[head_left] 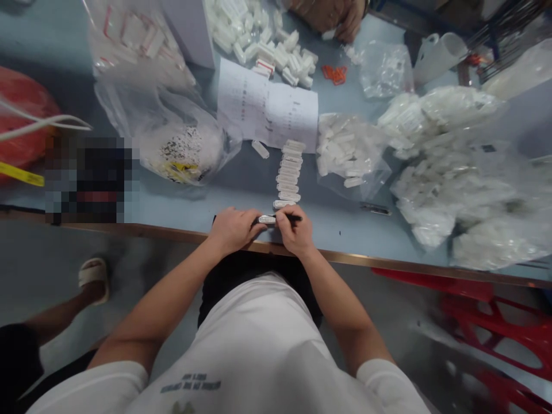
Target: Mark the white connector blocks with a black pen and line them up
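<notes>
At the table's near edge, my left hand [235, 229] pinches one end of a small white plastic piece [267, 219], whose top shows a row of tiny marks or holes. My right hand [296, 231] is closed at the piece's other end around a thin black pen-like tool [295, 217]; its working tip is hidden by the fingers. Just beyond my hands lies a column of similar white pieces [288, 178], side by side. One loose white piece [260, 149] rests to the left of the column's far end.
Printed sheets [267, 106] lie behind the column. An open bag of white pieces [345, 152] is right of it, a bag with small parts [185, 146] left. A slim dark tool [375, 208] and large bags [466, 184] are further right. Another person's hand [351, 23] is across the table.
</notes>
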A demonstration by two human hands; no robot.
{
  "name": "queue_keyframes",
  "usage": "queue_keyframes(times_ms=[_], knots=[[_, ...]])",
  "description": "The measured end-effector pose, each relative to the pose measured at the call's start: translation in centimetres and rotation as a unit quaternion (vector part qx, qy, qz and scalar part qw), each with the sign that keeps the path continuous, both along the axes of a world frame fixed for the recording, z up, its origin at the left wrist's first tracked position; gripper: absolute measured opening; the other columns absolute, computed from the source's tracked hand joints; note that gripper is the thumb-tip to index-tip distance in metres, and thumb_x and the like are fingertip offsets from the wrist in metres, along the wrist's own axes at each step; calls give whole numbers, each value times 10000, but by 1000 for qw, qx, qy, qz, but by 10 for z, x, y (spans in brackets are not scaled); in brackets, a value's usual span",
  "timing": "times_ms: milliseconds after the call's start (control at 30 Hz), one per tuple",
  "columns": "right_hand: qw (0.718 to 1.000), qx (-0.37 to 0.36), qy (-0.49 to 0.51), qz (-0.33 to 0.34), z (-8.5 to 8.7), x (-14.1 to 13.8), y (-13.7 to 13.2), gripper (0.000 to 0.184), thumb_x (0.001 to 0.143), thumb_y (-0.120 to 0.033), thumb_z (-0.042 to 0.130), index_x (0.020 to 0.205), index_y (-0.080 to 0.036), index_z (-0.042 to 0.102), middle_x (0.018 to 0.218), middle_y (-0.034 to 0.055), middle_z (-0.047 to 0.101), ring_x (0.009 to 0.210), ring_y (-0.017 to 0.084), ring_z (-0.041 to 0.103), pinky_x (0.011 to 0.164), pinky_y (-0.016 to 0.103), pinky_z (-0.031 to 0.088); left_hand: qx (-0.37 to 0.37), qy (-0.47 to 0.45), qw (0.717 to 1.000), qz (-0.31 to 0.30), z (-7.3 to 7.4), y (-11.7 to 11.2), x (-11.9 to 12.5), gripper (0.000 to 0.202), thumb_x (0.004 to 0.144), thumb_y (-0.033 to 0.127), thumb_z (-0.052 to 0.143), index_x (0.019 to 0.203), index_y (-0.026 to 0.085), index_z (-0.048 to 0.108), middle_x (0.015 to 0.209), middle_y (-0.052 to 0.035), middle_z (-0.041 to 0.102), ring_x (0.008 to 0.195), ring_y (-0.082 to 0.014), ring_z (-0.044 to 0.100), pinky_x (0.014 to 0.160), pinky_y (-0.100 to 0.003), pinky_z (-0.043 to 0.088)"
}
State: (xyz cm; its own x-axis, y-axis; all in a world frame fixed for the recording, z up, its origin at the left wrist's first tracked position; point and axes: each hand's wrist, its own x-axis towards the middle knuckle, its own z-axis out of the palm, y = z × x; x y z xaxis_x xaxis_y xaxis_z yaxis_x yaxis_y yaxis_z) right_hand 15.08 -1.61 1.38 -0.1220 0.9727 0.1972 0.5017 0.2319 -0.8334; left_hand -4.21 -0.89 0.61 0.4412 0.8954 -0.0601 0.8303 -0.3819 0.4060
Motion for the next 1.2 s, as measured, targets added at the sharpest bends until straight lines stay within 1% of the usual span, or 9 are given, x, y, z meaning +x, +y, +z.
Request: queue_keyframes(times_ms=[133,300,367,533,600,767,1000,1100,1200], knots=[[998,29,57,-25,-1,4,-3,277,958,-430,481,808,-221,582,759,11,619,721,148,601,718,304,487,-30,-22,999,27,4,3,-1,406,900,561,558,1091,221,669,896,-67,740,791,-239,681,704,-336,416],[995,76,49,-47,6,11,-1,328,984,-429,424,762,-228,558,720,8,579,707,156,574,701,322,483,-138,-210,948,197,17,12,-12,396,807,547,657,1013,209,670,558,54,514,529,-128,502,537,-258,369],[994,94,26,-53,12,13,1,333,990,-414,418,753,-229,560,757,23,592,755,167,581,728,336,488,-175,-336,888,260,24,18,-17,337,835,504,608,957,192,650,544,64,449,499,-102,440,506,-244,361],[993,112,-7,-39,25,12,7,274,1006,-323,405,810,-229,572,915,56,648,903,181,613,824,360,499,-333,-586,669,312,37,32,-20,232,692,116,565,920,149,592,718,1,570,575,-75,489,489,-209,347],[991,129,-20,-30,28,10,12,239,1006,-301,412,848,-233,577,943,61,650,939,186,613,847,366,507,-360,-606,631,323,41,36,-19,299,628,21,547,904,126,597,789,-30,615,598,-62,515,479,-180,344],[974,216,-71,8,33,3,48,171,990,-276,449,1045,-242,607,1066,84,616,1034,189,597,932,370,498,-371,-594,645,307,48,61,-12,154,818,38,526,935,87,612,847,-83,668,565,-63,564,443,-161,391],[951,292,-98,-32,20,-12,116,197,987,-235,426,1064,-222,607,1040,101,600,1001,200,599,907,366,514,-326,-618,678,228,43,123,7,161,976,205,491,914,112,607,696,-18,636,460,-50,515,369,-150,306],[948,288,-133,-24,11,-8,118,194,978,-255,459,1083,-223,619,1030,108,619,976,208,611,878,361,527,-346,-631,665,201,35,126,8,188,947,284,577,919,106,630,623,27,567,390,-20,409,353,-142,259],[943,291,-159,5,8,0,111,208,969,-242,475,1107,-232,629,1012,97,650,953,203,622,863,352,530,-380,-645,635,193,31,117,6,179,927,261,600,960,95,662,662,9,588,463,-23,484,440,-127,374]])
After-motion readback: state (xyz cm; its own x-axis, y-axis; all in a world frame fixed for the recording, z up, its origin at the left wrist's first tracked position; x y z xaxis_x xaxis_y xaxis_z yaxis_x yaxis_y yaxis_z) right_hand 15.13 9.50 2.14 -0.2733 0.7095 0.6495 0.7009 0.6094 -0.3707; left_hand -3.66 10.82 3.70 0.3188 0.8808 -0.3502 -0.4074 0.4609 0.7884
